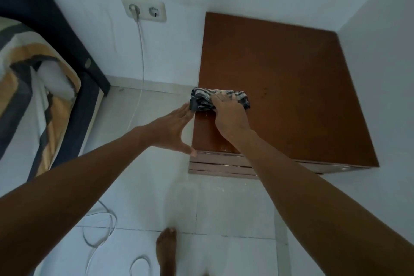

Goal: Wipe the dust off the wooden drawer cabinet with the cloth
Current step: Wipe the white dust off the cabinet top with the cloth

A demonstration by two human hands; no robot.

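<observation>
Bare foot [167, 251] on pale, smooth floor tiles [224, 208], with loops of thin white cable [100, 226] lying left of it. Both bare forearms reach forward from the bottom edge. Left hand [172, 129]: fingers straight and released, grasping nothing, palm held flat against the left side of the wooden drawer cabinet [291, 87], thumb near its front corner. Right hand [228, 112]: fingers spread flat, pressing down on the cloth [215, 98]; whether they curl around any fabric cannot be told. Cloth is a soft bunched roll, black-and-white striped, lying under and beyond the right fingertips, at the cabinet top's left edge, just past the left fingertips. Cabinet top is a flat reddish-brown square panel, matte, with small pale specks near the wrist; drawer fronts show only as thin strips below the front edge. Cabinet sits in a corner of white walls. Further left, a double wall socket [144, 9] with one white plug in it. A dark bed frame [74, 56] with striped bedding [29, 69] is cut off at the left edge.
</observation>
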